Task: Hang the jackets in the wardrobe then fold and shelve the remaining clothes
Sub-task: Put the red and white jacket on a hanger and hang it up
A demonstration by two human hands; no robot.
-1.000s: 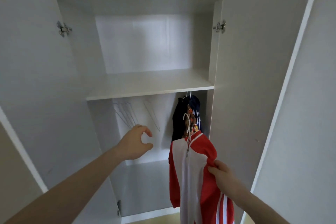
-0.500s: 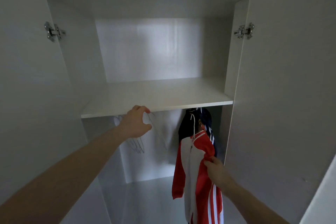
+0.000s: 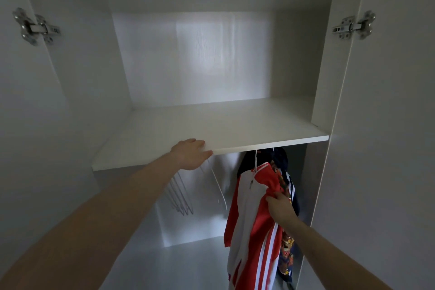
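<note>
Two hands, left hand flat on shelf, right hand pinching red jacket

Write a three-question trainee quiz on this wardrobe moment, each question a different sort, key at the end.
1. True or false: the right hand pinches the red and white striped jacket.
2. Multiple choice: the left hand rests on A) the white wardrobe shelf's front edge, B) a door hinge, C) the dark jacket.
3. Fill in: the bare white wire hangers hang to the ___ of the red and white jacket.

Key: 1 true; 2 A; 3 left.
</note>
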